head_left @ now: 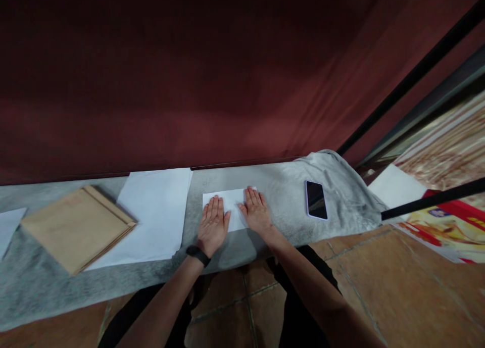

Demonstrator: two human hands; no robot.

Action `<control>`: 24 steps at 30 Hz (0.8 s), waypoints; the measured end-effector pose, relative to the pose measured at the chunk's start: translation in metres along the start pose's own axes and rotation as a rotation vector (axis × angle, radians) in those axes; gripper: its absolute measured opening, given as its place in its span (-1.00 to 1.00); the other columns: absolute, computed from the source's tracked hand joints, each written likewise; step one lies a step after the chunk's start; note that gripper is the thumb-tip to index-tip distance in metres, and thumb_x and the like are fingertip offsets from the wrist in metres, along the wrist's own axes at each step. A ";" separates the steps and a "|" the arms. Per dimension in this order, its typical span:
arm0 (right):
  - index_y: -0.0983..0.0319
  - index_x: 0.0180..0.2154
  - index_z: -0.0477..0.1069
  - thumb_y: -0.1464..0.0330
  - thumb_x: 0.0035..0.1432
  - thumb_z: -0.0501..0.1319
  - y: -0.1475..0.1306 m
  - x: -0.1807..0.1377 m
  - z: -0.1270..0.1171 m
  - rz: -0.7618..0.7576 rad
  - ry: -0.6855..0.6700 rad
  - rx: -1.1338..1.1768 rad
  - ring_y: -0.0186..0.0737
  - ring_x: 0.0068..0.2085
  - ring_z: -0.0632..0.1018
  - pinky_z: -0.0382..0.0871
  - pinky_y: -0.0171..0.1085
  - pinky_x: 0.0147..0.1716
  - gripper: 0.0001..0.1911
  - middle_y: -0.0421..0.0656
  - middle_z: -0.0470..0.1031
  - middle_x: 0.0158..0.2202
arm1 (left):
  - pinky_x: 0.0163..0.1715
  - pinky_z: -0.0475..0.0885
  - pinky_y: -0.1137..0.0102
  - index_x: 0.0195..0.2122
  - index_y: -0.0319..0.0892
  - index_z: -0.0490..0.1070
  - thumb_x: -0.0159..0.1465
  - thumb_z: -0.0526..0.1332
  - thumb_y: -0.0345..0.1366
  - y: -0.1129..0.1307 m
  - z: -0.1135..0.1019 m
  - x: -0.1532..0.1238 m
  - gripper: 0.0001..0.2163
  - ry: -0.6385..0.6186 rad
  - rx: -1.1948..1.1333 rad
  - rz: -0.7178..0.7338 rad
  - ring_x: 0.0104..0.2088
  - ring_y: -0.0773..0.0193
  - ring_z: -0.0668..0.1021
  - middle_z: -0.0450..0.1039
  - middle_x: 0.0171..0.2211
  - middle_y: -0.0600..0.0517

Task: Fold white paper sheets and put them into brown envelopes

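Observation:
A small folded white paper (232, 200) lies on the grey cloth-covered table (265, 186). My left hand (212, 225) rests flat on its left part, fingers stretched out together, a black band on the wrist. My right hand (257, 210) lies flat on the paper's right part, fingers spread forward. Both palms press down on the paper; neither hand grips anything.
A stack of white sheets (151, 216) lies left of my hands, with a pile of brown envelopes (78, 227) further left. A phone (316, 199) lies face up to the right. A dark red curtain (189, 75) hangs behind the table. Tiled floor below.

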State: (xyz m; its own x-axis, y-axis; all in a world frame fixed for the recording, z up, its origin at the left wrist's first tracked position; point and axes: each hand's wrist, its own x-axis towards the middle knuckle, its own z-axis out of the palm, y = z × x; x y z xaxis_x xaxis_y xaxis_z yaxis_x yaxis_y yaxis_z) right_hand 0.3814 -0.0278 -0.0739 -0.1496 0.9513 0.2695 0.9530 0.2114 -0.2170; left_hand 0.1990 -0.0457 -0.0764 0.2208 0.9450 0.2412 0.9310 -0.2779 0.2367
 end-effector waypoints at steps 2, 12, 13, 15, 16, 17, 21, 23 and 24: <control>0.43 0.38 0.06 0.11 0.46 -0.09 0.002 -0.002 0.000 0.032 0.004 -0.017 0.07 0.40 0.19 0.03 0.06 0.36 -0.33 0.12 0.10 0.40 | 0.38 0.05 0.00 0.39 -0.44 0.06 0.45 -0.16 -0.13 -0.003 0.001 0.001 -0.40 0.022 0.001 -0.049 0.44 -0.02 0.05 0.03 0.41 -0.31; 0.43 0.37 0.09 0.11 0.45 -0.08 0.023 -0.021 -0.001 0.094 0.097 -0.043 0.13 0.36 0.26 0.10 0.13 0.31 -0.33 0.20 0.16 0.37 | 0.36 0.05 0.01 0.36 -0.54 0.07 0.44 -0.15 -0.08 -0.007 0.002 0.003 -0.35 0.066 0.074 -0.136 0.42 -0.08 0.10 0.06 0.38 -0.41; 0.44 0.37 0.10 0.13 0.45 -0.07 0.025 -0.022 -0.003 0.101 0.086 -0.049 0.12 0.36 0.26 0.10 0.13 0.32 -0.34 0.20 0.16 0.37 | 0.36 0.05 0.01 0.35 -0.55 0.08 0.44 -0.15 -0.07 -0.006 0.000 0.003 -0.35 0.057 0.084 -0.143 0.42 -0.09 0.10 0.05 0.38 -0.42; 0.45 0.36 0.11 0.18 0.44 -0.06 0.027 -0.024 -0.008 0.127 0.064 -0.056 0.11 0.37 0.25 0.09 0.13 0.33 -0.37 0.20 0.16 0.37 | 0.36 0.04 -0.02 0.34 -0.57 0.09 0.43 -0.13 -0.05 -0.002 -0.004 0.004 -0.34 0.039 0.101 -0.165 0.41 -0.13 0.11 0.04 0.38 -0.45; 0.46 0.36 0.11 0.20 0.44 -0.05 0.026 -0.025 -0.010 0.142 0.055 -0.056 0.11 0.37 0.24 0.08 0.13 0.33 -0.38 0.21 0.15 0.37 | 0.35 0.04 -0.04 0.34 -0.58 0.10 0.43 -0.13 -0.05 0.000 -0.005 0.004 -0.34 0.037 0.107 -0.179 0.41 -0.15 0.10 0.04 0.37 -0.47; 0.47 0.36 0.10 0.22 0.44 -0.04 0.024 -0.025 -0.012 0.153 0.047 -0.051 0.11 0.38 0.23 0.08 0.13 0.33 -0.38 0.21 0.15 0.37 | 0.35 0.03 -0.06 0.34 -0.58 0.10 0.44 -0.13 -0.06 0.004 -0.007 0.005 -0.34 0.038 0.108 -0.182 0.42 -0.15 0.09 0.03 0.37 -0.47; 0.40 0.37 0.11 0.26 0.45 -0.10 0.003 -0.024 -0.015 0.066 -0.008 0.024 0.01 0.40 0.21 0.12 0.06 0.34 -0.42 0.10 0.11 0.40 | 0.35 0.09 -0.02 0.36 -0.45 0.11 0.46 -0.19 -0.10 0.022 -0.007 0.008 -0.40 -0.024 0.010 -0.035 0.42 -0.04 0.09 0.06 0.39 -0.35; 0.34 0.36 0.13 0.31 0.45 -0.14 -0.007 -0.025 -0.013 -0.048 -0.051 0.065 -0.08 0.39 0.22 0.14 -0.01 0.34 -0.45 0.02 0.13 0.40 | 0.34 0.15 0.04 0.37 -0.38 0.12 0.47 -0.23 -0.12 0.029 -0.004 0.010 -0.42 -0.086 -0.061 0.074 0.41 0.06 0.14 0.12 0.38 -0.26; 0.32 0.36 0.14 0.33 0.45 -0.14 -0.011 -0.025 -0.011 -0.099 -0.070 0.076 -0.11 0.39 0.22 0.14 -0.04 0.35 -0.46 0.00 0.14 0.40 | 0.34 0.16 0.06 0.38 -0.35 0.12 0.47 -0.23 -0.12 0.030 -0.003 0.011 -0.43 -0.107 -0.084 0.115 0.41 0.10 0.15 0.15 0.38 -0.23</control>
State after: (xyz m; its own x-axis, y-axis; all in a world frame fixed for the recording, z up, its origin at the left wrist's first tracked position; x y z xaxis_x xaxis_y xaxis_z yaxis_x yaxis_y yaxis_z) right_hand 0.3777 -0.0564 -0.0675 -0.2625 0.9378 0.2273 0.9105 0.3187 -0.2634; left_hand 0.2284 -0.0437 -0.0640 0.3585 0.9178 0.1706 0.8710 -0.3946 0.2926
